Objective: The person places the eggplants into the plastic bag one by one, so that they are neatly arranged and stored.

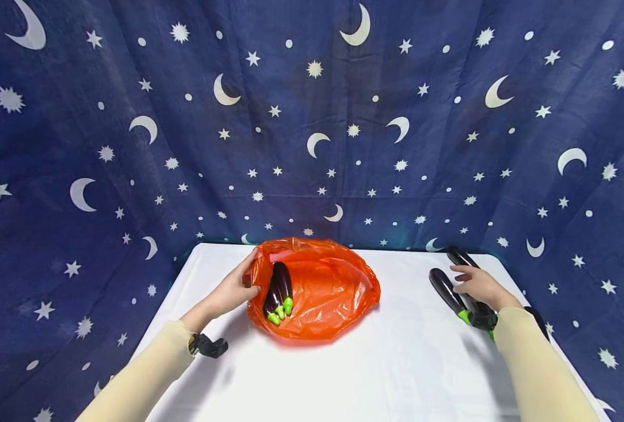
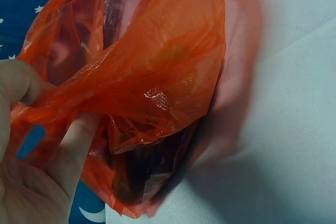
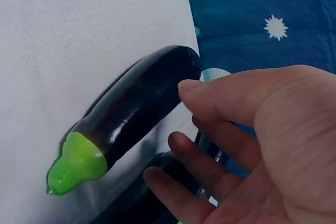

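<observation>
An orange-red plastic bag (image 1: pixel 333 293) lies with its mouth spread wide toward me. Several dark eggplants (image 1: pixel 282 282) with green stem ends rest inside at its left. My left hand (image 1: pixel 231 292) holds the left rim, the thin film (image 2: pixel 157 87) running between thumb and fingers. On the right my right hand (image 1: pixel 482 286) hovers over more eggplants (image 1: pixel 443 287), its fingers loosely bent and apart. In the right wrist view, the thumb overlaps the blunt end of one eggplant (image 3: pixel 142 98), and the fingers hang over another eggplant (image 3: pixel 139 203) partly hidden below.
A white-covered table (image 1: pixel 343 381) carries everything. Behind it and at both sides hangs a dark blue curtain (image 1: pixel 291 70) with moons and stars. Another eggplant (image 1: pixel 458 257) lies near the far right corner. Black straps with small devices (image 1: pixel 209 346) sit on both wrists.
</observation>
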The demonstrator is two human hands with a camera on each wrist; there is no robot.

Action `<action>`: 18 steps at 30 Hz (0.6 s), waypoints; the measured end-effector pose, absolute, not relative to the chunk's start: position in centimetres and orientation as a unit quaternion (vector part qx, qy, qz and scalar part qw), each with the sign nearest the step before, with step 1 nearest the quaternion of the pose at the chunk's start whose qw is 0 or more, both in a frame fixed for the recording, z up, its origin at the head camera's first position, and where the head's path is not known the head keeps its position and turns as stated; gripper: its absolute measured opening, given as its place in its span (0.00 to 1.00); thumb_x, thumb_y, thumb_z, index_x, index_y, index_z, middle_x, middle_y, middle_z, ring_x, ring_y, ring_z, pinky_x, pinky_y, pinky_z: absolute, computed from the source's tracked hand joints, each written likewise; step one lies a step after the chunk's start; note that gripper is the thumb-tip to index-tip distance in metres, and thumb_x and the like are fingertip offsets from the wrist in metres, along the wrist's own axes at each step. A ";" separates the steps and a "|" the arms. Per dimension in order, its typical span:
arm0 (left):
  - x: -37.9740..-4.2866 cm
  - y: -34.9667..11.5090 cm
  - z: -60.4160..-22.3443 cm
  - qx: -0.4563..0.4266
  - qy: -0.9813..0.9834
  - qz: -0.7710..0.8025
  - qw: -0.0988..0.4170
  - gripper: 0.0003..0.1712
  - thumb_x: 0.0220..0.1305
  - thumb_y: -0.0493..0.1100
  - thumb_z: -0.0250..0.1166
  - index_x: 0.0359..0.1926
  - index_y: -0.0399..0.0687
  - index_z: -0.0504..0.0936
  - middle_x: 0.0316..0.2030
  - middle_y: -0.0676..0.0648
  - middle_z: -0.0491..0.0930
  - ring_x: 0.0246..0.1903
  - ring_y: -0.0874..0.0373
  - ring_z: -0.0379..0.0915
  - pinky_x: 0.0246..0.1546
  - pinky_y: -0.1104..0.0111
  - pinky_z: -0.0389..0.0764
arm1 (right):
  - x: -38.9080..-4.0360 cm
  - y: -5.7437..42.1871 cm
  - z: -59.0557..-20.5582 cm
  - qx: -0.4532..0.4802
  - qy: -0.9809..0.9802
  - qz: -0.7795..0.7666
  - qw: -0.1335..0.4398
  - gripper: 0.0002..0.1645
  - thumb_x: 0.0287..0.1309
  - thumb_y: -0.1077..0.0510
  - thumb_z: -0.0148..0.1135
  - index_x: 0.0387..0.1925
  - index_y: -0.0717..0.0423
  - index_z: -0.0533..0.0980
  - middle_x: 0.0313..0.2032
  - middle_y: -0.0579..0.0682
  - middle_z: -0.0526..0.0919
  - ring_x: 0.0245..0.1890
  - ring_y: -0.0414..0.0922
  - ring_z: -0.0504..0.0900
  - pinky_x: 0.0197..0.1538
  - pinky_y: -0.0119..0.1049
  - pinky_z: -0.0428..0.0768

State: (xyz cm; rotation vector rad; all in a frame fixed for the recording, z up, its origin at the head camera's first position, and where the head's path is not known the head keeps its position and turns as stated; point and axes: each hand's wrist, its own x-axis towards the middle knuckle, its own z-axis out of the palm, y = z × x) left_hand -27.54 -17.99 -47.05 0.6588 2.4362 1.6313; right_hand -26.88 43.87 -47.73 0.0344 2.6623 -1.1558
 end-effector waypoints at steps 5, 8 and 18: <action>-27.5 -17.9 -47.0 0.215 0.808 0.544 0.073 0.58 0.61 0.27 0.62 0.83 0.58 0.42 0.76 0.40 0.58 0.67 0.42 0.67 0.64 0.49 0.72 | -27.3 43.6 -47.9 0.015 0.912 -0.387 0.135 0.46 0.59 0.68 0.63 0.74 0.74 0.54 0.64 0.83 0.63 0.61 0.74 0.70 0.49 0.59 0.81; -27.6 -17.9 -46.9 0.213 0.809 0.543 0.076 0.58 0.61 0.27 0.62 0.83 0.59 0.42 0.77 0.40 0.57 0.67 0.41 0.66 0.64 0.48 0.71 | -27.5 43.5 -47.9 0.016 0.913 -0.382 0.141 0.47 0.59 0.68 0.64 0.74 0.74 0.54 0.64 0.84 0.62 0.59 0.74 0.72 0.46 0.55 0.82; -27.6 -17.8 -46.8 0.203 0.812 0.541 0.086 0.57 0.62 0.27 0.62 0.83 0.59 0.42 0.78 0.43 0.55 0.70 0.43 0.63 0.65 0.49 0.70 | -28.0 43.1 -48.4 0.026 0.919 -0.360 0.155 0.49 0.54 0.70 0.64 0.75 0.73 0.53 0.62 0.83 0.64 0.53 0.68 0.77 0.43 0.53 0.84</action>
